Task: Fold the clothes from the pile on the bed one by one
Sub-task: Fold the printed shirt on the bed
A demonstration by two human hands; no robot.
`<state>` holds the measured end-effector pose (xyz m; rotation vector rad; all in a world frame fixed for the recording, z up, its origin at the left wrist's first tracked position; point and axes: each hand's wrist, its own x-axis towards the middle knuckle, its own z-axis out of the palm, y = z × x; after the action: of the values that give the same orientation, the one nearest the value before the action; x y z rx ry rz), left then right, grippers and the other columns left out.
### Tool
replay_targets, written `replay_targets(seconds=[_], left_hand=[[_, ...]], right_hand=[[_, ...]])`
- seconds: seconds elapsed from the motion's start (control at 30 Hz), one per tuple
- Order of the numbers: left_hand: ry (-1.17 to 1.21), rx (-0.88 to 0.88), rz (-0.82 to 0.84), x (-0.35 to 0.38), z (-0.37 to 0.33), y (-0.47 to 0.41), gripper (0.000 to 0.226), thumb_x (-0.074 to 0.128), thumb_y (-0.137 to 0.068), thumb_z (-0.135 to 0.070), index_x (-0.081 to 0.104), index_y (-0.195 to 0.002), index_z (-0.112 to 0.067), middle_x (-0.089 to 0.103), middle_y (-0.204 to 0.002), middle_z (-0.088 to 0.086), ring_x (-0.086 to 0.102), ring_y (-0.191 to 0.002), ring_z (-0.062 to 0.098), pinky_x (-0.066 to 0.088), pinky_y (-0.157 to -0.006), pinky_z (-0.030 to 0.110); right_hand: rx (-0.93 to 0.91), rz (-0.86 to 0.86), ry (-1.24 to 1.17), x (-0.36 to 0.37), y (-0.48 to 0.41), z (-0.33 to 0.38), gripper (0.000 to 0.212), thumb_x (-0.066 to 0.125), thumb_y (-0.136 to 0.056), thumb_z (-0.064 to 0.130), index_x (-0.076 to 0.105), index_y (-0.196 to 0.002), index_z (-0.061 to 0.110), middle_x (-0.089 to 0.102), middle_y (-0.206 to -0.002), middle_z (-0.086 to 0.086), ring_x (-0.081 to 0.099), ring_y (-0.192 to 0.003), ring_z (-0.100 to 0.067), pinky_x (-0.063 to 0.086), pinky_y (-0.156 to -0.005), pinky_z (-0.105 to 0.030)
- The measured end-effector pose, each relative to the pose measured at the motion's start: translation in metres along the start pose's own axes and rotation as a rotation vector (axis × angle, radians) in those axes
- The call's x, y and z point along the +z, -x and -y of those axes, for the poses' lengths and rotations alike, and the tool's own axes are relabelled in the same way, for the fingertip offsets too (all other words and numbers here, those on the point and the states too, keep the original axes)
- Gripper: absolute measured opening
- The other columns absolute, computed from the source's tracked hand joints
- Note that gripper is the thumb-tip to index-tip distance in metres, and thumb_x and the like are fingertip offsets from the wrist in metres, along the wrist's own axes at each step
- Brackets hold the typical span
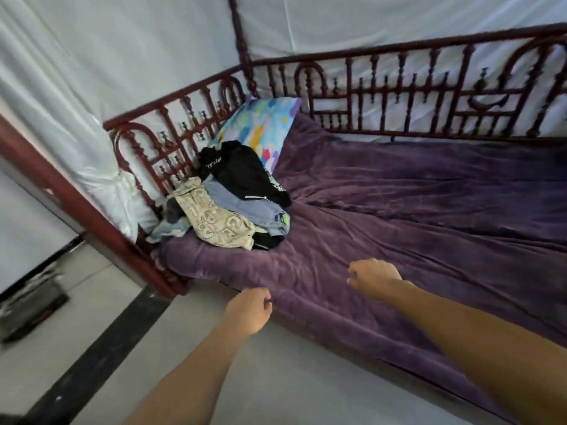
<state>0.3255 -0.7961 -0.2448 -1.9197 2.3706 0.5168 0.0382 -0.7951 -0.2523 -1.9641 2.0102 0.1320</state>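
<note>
Beside the patterned pillow (260,130) the clothes pile (236,210) lies unfolded, well apart from your left hand (248,308) and right hand (372,279), whose fingers are loosely curled and empty. You seem to be starting: reach for the top black garment (245,173).

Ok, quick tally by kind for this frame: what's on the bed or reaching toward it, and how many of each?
Clothes pile: 1 (garments overlap, no exact count)
Pillow: 1
Purple blanket: 1
Hands: 2, left hand and right hand
Total: 5
</note>
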Motion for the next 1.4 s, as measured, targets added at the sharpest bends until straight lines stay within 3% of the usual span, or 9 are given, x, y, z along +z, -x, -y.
replay_targets(seconds=[0.3, 0.47, 0.73, 0.83, 0.97, 1.1, 1.2, 1.33, 1.4], left_hand=[[0.054, -0.02, -0.019, -0.043, 0.102, -0.077, 0.027, 0.052, -0.093, -0.028, 0.062, -0.115, -0.019, 0.068, -0.111, 0.0, 0.06, -0.106, 0.019, 0.048, -0.088, 0.031], [0.039, -0.059, -0.005, -0.069, 0.15, -0.156, 0.026, 0.048, -0.093, -0.028, 0.061, -0.115, -0.02, 0.067, -0.111, 0.0, 0.061, -0.105, 0.021, 0.049, -0.088, 0.034], [0.022, -0.165, 0.068, -0.118, 0.238, -0.276, 0.023, 0.045, -0.093, -0.03, 0.062, -0.103, -0.016, 0.066, -0.106, 0.003, 0.059, -0.101, 0.025, 0.048, -0.086, 0.037], [0.042, -0.212, 0.081, -0.13, 0.271, -0.301, 0.023, 0.046, -0.093, -0.028, 0.062, -0.104, -0.015, 0.067, -0.106, 0.003, 0.06, -0.102, 0.025, 0.048, -0.087, 0.036], [0.045, -0.222, 0.121, -0.123, 0.315, -0.341, 0.023, 0.049, -0.093, -0.027, 0.064, -0.106, -0.016, 0.068, -0.106, 0.001, 0.061, -0.104, 0.021, 0.048, -0.087, 0.034], [0.01, -0.13, 0.246, -0.1, 0.348, -0.397, 0.022, 0.048, -0.093, -0.029, 0.062, -0.106, -0.02, 0.067, -0.103, -0.001, 0.061, -0.099, 0.019, 0.047, -0.081, 0.031], [-0.036, 0.016, 0.356, -0.078, 0.366, -0.44, 0.021, 0.045, -0.094, -0.027, 0.062, -0.105, -0.02, 0.066, -0.103, -0.001, 0.061, -0.094, 0.019, 0.046, -0.074, 0.028], [-0.132, 0.236, 0.479, -0.055, 0.39, -0.491, 0.028, 0.044, -0.096, -0.025, 0.056, -0.12, -0.017, 0.059, -0.115, 0.004, 0.058, -0.105, 0.022, 0.049, -0.085, 0.034], [-0.224, 0.325, 0.521, -0.047, 0.401, -0.509, 0.032, 0.045, -0.095, -0.021, 0.052, -0.126, -0.015, 0.052, -0.126, 0.008, 0.049, -0.119, 0.026, 0.045, -0.095, 0.038]], right_hand=[[-0.064, -0.005, 0.013, -0.023, -0.123, 0.097, 0.033, 0.047, -0.091, 0.042, 0.06, -0.118, 0.028, 0.062, -0.123, -0.005, 0.06, -0.109, -0.029, 0.046, -0.083, -0.034], [-0.074, 0.041, 0.003, -0.016, -0.228, 0.124, 0.027, 0.047, -0.092, 0.043, 0.061, -0.108, 0.026, 0.061, -0.12, -0.003, 0.06, -0.107, -0.026, 0.04, -0.072, -0.031], [-0.108, 0.183, -0.043, -0.021, -0.373, 0.186, 0.031, 0.048, -0.092, 0.041, 0.06, -0.116, 0.024, 0.059, -0.125, -0.003, 0.057, -0.113, -0.025, 0.045, -0.08, -0.033], [-0.154, 0.226, -0.028, -0.025, -0.41, 0.212, 0.024, 0.048, -0.094, 0.039, 0.06, -0.107, 0.022, 0.059, -0.125, -0.002, 0.055, -0.116, -0.024, 0.044, -0.079, -0.033], [-0.128, 0.271, -0.043, -0.013, -0.453, 0.239, 0.034, 0.05, -0.094, 0.04, 0.061, -0.12, 0.022, 0.059, -0.129, -0.003, 0.053, -0.12, -0.024, 0.046, -0.09, -0.035], [0.017, 0.34, -0.122, 0.019, -0.49, 0.253, 0.031, 0.051, -0.091, 0.039, 0.062, -0.113, 0.02, 0.062, -0.123, -0.007, 0.057, -0.113, -0.029, 0.047, -0.084, -0.035], [0.253, 0.38, -0.287, 0.05, -0.511, 0.265, 0.033, 0.054, -0.088, 0.039, 0.061, -0.11, 0.016, 0.064, -0.116, -0.009, 0.06, -0.105, -0.031, 0.045, -0.074, -0.032], [0.649, 0.355, -0.62, 0.091, -0.541, 0.292, 0.048, 0.061, -0.087, 0.038, 0.045, -0.122, 0.01, 0.06, -0.116, -0.013, 0.06, -0.101, -0.032, 0.041, -0.068, -0.03], [0.815, 0.369, -0.773, 0.105, -0.553, 0.309, 0.051, 0.066, -0.084, 0.034, 0.04, -0.12, 0.009, 0.06, -0.107, -0.012, 0.062, -0.087, -0.029, 0.046, -0.061, -0.029]])
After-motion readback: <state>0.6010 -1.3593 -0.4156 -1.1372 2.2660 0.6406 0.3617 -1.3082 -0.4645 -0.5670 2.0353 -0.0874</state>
